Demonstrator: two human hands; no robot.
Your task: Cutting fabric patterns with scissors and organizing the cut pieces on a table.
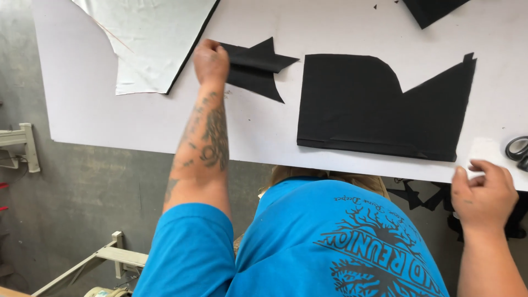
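Black fabric scrap point(256, 69), upper centre, is pinched in the left hand point(210, 60); right hand point(484, 192) rests loosely curled, empty, at the table point(275, 132) edge. Large cut piece point(374, 107) lies flat, done.

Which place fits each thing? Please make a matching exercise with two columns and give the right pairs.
Things:
1. small black fabric scrap
2. large black fabric piece
3. white fabric sheet
4. black tape roll

Places:
A. far left corner of the table
B. right edge, near the right hand
C. pinched by the left hand
D. flat at the table's near edge

Pairs: 1-C, 2-D, 3-A, 4-B
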